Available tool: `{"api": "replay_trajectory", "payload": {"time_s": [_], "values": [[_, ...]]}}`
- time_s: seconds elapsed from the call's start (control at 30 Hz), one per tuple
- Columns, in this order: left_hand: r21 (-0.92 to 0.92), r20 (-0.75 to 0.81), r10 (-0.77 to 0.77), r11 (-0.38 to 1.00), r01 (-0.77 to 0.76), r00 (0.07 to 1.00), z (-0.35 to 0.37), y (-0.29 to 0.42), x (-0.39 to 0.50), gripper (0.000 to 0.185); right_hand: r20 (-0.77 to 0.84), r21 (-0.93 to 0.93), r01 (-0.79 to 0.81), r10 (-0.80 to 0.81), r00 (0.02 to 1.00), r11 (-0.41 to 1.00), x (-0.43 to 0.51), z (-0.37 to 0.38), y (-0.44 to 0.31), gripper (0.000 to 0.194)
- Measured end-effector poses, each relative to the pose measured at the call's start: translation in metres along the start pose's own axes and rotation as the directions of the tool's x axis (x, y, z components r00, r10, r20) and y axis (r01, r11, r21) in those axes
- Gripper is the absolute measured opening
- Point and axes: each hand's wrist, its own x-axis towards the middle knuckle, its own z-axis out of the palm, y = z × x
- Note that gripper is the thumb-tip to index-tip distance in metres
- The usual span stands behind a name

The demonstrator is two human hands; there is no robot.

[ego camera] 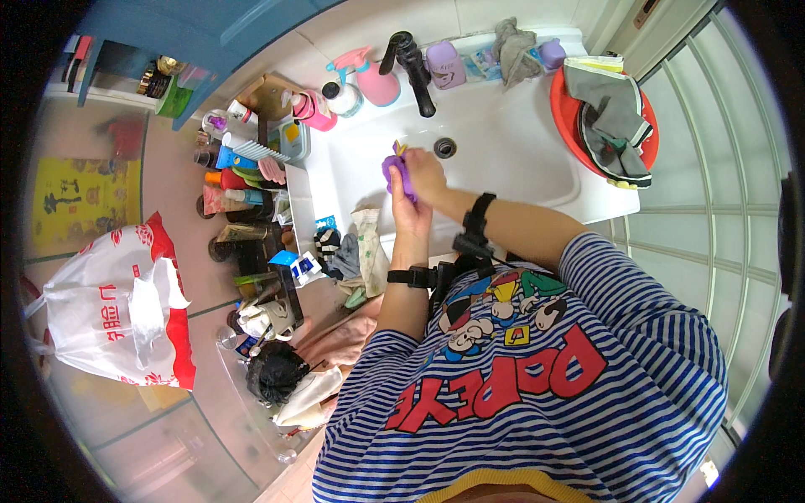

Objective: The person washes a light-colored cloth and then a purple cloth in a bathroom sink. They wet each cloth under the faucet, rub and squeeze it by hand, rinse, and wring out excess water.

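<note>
Over the white washbasin (522,157), a bunched purple cloth (395,171) with a yellow part at its upper end is gripped between my two hands. My left hand (410,212) holds its lower side, thumb pointing up along the fabric. Around its right side my right hand (425,177) is closed in a fist, just above the left. Much of the cloth is hidden by my fingers. The open drain (445,148) lies right of my right hand, and a black faucet (415,72) stands behind it.
A red basin (558,119) with grey cloth items (607,113) rests on the right rim. Along the back are a pink spray bottle (377,85), a purple container (445,65) and a grey cloth (517,53). Socks (344,254) lie front left, beside crowded toiletries (242,182) and a plastic bag (94,308).
</note>
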Motion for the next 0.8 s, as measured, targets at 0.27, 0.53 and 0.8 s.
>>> {"api": "replay_trajectory", "payload": {"time_s": [0.27,0.53,0.8], "values": [[-0.003,-0.055,0.041,0.999,-0.041,0.998,-0.005,0.0,0.0,0.045,-0.27,0.0,0.162,-0.156,0.95,0.987,0.041,-0.018,-0.012,0.022],[-0.057,-0.005,0.031,0.998,-0.031,1.0,-0.012,0.008,-0.005,0.045,-0.155,-0.17,0.34,-0.365,0.918,0.925,0.004,-0.024,-0.024,0.017],[0.075,0.032,0.009,0.997,-0.011,0.999,0.008,0.009,-0.008,0.04,-0.052,-0.076,0.607,-0.611,0.79,0.791,-0.001,-0.029,-0.04,0.02]]}}
